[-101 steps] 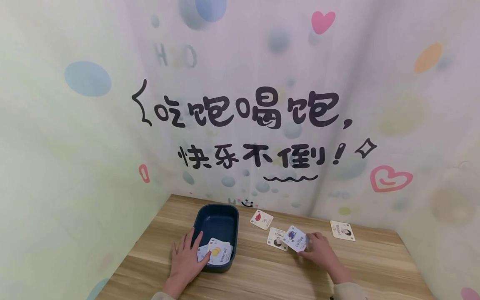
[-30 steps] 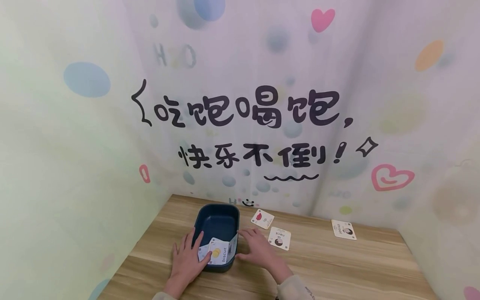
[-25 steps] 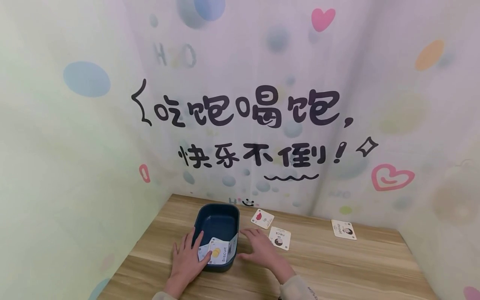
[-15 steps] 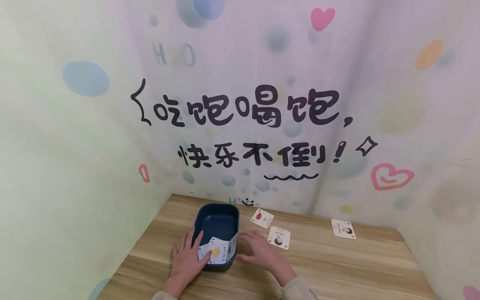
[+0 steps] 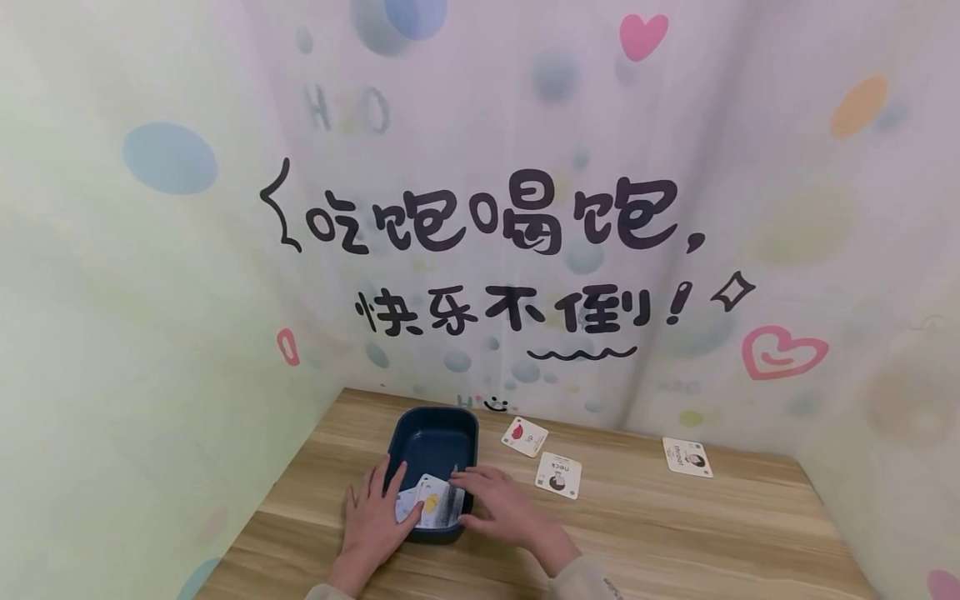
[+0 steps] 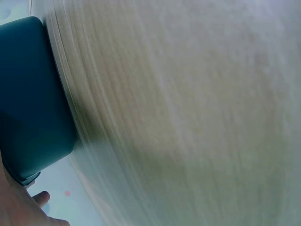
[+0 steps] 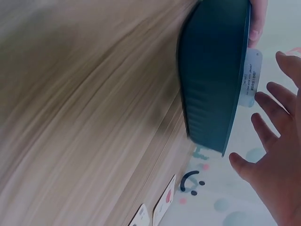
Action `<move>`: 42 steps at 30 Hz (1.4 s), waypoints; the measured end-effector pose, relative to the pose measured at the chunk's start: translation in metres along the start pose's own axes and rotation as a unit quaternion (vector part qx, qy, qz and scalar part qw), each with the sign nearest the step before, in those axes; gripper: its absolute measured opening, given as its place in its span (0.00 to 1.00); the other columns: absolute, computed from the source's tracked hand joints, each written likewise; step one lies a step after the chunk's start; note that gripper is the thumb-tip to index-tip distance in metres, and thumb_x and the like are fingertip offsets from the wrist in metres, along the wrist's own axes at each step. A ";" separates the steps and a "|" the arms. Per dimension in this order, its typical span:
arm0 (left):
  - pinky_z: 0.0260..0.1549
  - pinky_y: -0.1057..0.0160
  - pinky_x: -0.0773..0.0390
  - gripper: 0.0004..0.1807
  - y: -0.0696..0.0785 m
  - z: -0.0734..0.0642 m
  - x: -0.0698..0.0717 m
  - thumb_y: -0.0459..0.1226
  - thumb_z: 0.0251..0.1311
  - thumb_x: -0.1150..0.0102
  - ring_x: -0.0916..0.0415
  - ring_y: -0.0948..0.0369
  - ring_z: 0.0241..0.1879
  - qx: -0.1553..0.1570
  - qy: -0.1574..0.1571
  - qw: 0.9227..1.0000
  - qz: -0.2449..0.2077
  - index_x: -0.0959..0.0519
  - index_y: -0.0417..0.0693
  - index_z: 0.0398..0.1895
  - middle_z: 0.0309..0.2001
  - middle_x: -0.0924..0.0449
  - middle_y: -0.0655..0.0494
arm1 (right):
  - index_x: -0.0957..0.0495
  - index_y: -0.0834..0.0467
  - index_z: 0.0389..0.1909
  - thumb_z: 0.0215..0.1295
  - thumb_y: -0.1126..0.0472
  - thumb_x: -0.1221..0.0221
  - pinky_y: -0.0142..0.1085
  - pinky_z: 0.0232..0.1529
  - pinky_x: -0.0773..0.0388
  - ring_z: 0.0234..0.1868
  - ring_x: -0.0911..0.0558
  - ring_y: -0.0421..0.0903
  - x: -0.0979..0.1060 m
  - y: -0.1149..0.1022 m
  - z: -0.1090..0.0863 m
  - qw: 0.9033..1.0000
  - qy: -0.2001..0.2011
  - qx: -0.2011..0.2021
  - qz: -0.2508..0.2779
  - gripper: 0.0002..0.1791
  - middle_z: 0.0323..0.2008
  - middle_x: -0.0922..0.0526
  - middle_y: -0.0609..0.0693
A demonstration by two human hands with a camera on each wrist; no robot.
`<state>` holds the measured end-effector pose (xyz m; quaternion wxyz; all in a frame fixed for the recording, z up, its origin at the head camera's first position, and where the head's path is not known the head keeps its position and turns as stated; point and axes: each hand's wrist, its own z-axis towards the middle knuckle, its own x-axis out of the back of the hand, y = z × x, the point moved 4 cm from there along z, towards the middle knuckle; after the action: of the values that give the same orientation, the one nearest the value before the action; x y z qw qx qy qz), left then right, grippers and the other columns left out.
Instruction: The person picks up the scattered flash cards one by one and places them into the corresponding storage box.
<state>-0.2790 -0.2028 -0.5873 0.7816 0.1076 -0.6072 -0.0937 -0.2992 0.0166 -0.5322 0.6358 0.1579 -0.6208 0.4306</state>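
A dark blue rectangular box (image 5: pixel 438 446) stands on the wooden table, with several picture cards at its near end. My left hand (image 5: pixel 377 515) rests over the box's left wall, fingers spread, thumb at the biscuit card (image 5: pixel 430 510). Over the right wall reaches my right hand (image 5: pixel 506 504), its fingers loosely bent and spread. By its fingertips is another card (image 5: pixel 453 502), blurred in the head view. Seen from the right wrist, this card (image 7: pixel 252 77) pokes above the rim (image 7: pixel 241 84) and one fingertip is at its edge.
Right of the box lie a lip card (image 5: pixel 524 437) and a neck card (image 5: pixel 558 476). Farther right is a throat card (image 5: pixel 687 458). A printed curtain (image 5: pixel 465 133) rises behind the table (image 5: pixel 675 533).
The coffee card, earlier pinched in my right hand above the neck card, went left to the box. Lately my right hand shifted left over the rim. The left hand stayed put.
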 end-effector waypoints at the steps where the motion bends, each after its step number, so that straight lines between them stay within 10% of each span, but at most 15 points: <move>1: 0.66 0.25 0.47 0.41 0.000 0.000 0.000 0.61 0.60 0.42 0.43 0.40 0.73 -0.001 0.000 1.000 0.002 0.34 0.55 0.73 0.76 0.43 0.44 | 0.30 0.50 0.69 0.71 0.44 0.43 0.56 0.71 0.36 0.72 0.31 0.52 -0.001 -0.001 0.001 1.000 -0.010 0.000 0.001 0.29 0.69 0.26 0.45; 9: 0.66 0.25 0.46 0.41 0.002 -0.001 0.000 0.62 0.59 0.43 0.42 0.40 0.73 0.000 -0.001 1.000 0.011 0.34 0.54 0.73 0.76 0.43 0.44 | 0.33 0.50 0.71 0.69 0.46 0.41 0.59 0.72 0.40 0.73 0.33 0.51 -0.007 -0.002 0.004 0.999 -0.027 -0.024 0.024 0.32 0.71 0.29 0.46; 26: 0.66 0.25 0.47 0.40 0.001 0.000 0.000 0.61 0.59 0.42 0.41 0.40 0.73 0.001 0.007 1.000 0.004 0.33 0.54 0.73 0.76 0.43 0.44 | 0.28 0.59 0.65 0.58 0.49 0.32 0.57 0.62 0.28 0.65 0.25 0.58 0.001 0.043 -0.023 0.996 0.073 -0.047 0.016 0.36 0.63 0.22 0.57; 42: 0.65 0.25 0.45 0.41 0.000 0.000 0.000 0.61 0.59 0.41 0.42 0.41 0.72 -0.004 0.016 1.000 0.006 0.33 0.54 0.73 0.76 0.43 0.44 | 0.26 0.64 0.60 0.50 0.54 0.26 0.59 0.62 0.29 0.61 0.24 0.63 0.006 0.095 -0.053 0.978 0.123 -0.168 0.011 0.37 0.59 0.22 0.63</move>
<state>-0.2789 -0.2029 -0.5879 0.7922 0.1020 -0.5949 -0.0900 -0.3365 0.1126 -0.5676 0.7202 -0.0127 -0.6030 0.3430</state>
